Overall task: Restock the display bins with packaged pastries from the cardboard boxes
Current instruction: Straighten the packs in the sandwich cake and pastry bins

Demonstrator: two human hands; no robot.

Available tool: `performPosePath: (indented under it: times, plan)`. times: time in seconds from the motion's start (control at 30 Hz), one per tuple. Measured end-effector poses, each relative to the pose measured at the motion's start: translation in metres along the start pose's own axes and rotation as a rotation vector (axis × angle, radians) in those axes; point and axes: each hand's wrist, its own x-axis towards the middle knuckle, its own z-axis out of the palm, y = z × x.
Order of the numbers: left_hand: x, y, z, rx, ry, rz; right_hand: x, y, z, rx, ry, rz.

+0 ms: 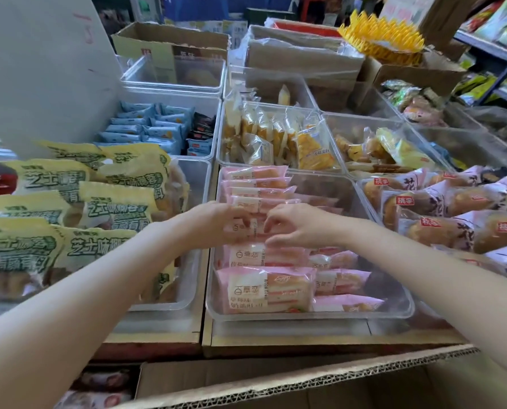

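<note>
left hand (pixel 216 224) pinches pink pastry packet (pixel 247 228) | right hand (pixel 293 225) fingers curled on same packet | clear bin (pixel 393 312) beneath fingers

Bright, even indoor light; soft shadows; wide-angle bending at edges; slight blur throughout, background softer.

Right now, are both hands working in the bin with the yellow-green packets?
No, both the left hand and the right hand are at the pink packets in the middle clear bin.

Stocked metal shelving (pixel 494 51) at far right
</note>
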Motion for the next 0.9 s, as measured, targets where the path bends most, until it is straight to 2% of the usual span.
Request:
performPosePath:
  times: [0.1, 0.2, 0.3, 0.37, 0.43, 0.5, 0.6, 0.73, 0.83, 0.9]
  plan:
    - [0.010, 0.001, 0.001, 0.076, -0.008, -0.062, 0.003, -0.003, 0.003, 0.029, 0.076, 0.084]
    - [0.016, 0.010, 0.004, 0.172, 0.034, -0.075, 0.010, -0.010, 0.008, -0.136, 0.078, 0.126]
    - [0.008, 0.016, 0.002, 0.308, 0.259, 0.040, 0.014, -0.009, 0.005, -0.084, 0.143, 0.112]
    - [0.001, 0.015, 0.000, 0.246, 0.394, 0.166, 0.018, -0.003, -0.004, 0.006, 0.252, 0.126]
    - [-0.005, 0.011, -0.001, 0.193, 0.287, 0.207, 0.024, 0.001, -0.010, 0.010, 0.319, 0.137]
    - [-0.006, 0.011, 0.000, 0.180, 0.109, 0.124, 0.029, -0.001, -0.009, -0.040, 0.272, 0.145]
    - [0.002, 0.015, -0.003, 0.103, 0.013, 0.017, 0.030, -0.007, 0.000, -0.215, 0.232, 0.124]
    - [0.013, 0.020, -0.003, 0.049, -0.088, -0.084, 0.022, -0.009, 0.010, -0.441, 0.402, 0.055]
    - [0.018, 0.021, 0.002, 0.109, -0.201, -0.126, 0.020, -0.009, 0.015, -0.467, 0.479, 0.038]
    - [0.020, 0.023, 0.005, 0.189, -0.285, -0.154, 0.019, -0.010, 0.014, -0.446, 0.459, 0.004]
